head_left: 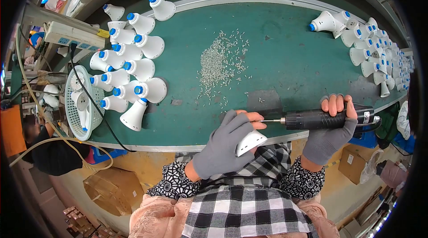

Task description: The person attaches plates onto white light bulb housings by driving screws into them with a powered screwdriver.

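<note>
My left hand (223, 149), in a grey fingerless glove, is closed around a white plastic housing (251, 143) whose slotted rim faces right; the rest is covered by the palm and fingers. Wrapped around a black electric screwdriver (305, 120) is my right hand (327, 140), gloved the same way. The screwdriver lies level, its bit pointing left to the fingertips of my left hand. Whether a screw sits on the bit is too small to tell. Beyond both hands, a pile of small silvery screws (216, 66) is spread on the green table mat (183, 46).
White cone-shaped housings with blue caps (143, 69) crowd the table's left side; more (368, 44) stand at the right. A pale green basket (96, 99) with white parts sits at the left edge, near a power strip (75, 36) and a hanging black cable (87, 88). Cardboard boxes (113, 191) lie below.
</note>
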`<act>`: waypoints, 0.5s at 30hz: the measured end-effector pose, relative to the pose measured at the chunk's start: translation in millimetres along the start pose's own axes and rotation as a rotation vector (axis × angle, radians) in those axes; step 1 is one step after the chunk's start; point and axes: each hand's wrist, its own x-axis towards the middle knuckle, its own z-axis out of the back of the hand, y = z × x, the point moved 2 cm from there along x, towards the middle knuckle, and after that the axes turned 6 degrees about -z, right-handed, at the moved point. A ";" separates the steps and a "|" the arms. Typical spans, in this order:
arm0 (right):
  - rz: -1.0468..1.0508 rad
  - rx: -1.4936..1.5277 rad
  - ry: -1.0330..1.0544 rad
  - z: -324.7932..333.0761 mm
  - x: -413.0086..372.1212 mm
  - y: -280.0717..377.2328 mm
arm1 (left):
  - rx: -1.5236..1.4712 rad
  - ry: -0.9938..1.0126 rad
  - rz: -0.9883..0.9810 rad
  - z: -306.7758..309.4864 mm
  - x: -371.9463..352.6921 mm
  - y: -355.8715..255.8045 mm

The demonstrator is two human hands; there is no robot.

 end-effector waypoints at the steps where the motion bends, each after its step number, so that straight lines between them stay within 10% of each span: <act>1: 0.003 0.005 -0.002 -0.3 -0.2 0.4 | -0.015 0.007 -0.001 0.4 0.0 0.9; 15: -0.026 0.025 0.204 -8.7 4.8 0.0 | -0.077 0.109 0.024 1.3 0.8 1.4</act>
